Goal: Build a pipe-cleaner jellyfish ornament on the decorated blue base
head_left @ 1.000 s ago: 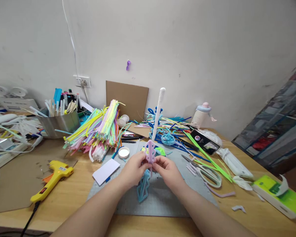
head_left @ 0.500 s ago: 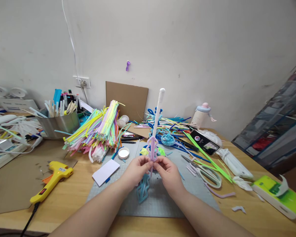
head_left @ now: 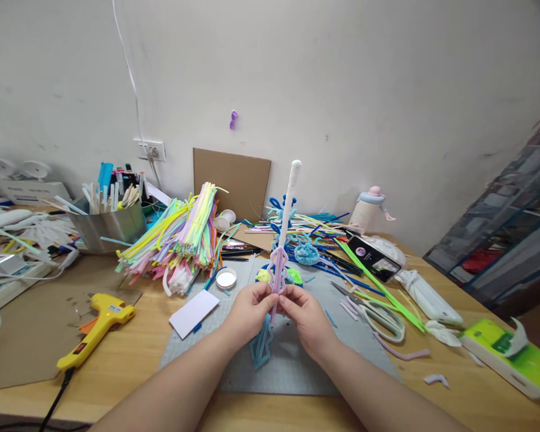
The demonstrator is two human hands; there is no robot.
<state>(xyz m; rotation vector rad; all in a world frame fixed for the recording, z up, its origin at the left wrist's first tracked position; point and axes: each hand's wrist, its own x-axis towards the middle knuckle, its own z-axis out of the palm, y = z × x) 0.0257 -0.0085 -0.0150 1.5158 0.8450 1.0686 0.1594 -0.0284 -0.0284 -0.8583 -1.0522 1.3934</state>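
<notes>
Between my two hands stands a lilac pipe cleaner shape (head_left: 278, 268) with wavy sides, its lower end pinched in my fingers. My left hand (head_left: 252, 309) and my right hand (head_left: 303, 309) meet at it, thumbs and fingertips closed. A white fuzzy rod (head_left: 288, 201) rises upright from behind or within the lilac shape; the join is unclear. Just below my left hand, a light blue zigzag pipe cleaner piece (head_left: 260, 347) lies on the grey cutting mat (head_left: 297, 375). Yellow and green fuzzy bits sit behind my fingers, partly hidden.
On the right lie scissors (head_left: 382, 318), a phone (head_left: 373, 258), green pipe cleaners and a tissue pack (head_left: 510, 357). At left are a yellow glue gun (head_left: 96, 330), a white card (head_left: 194, 314) and a large pipe cleaner bundle (head_left: 175, 240). A bottle (head_left: 367, 209) stands by the wall.
Hardly anything differs. Both hands keep their pinch, and the lower tip of the lilac shape has shifted slightly to the left.
</notes>
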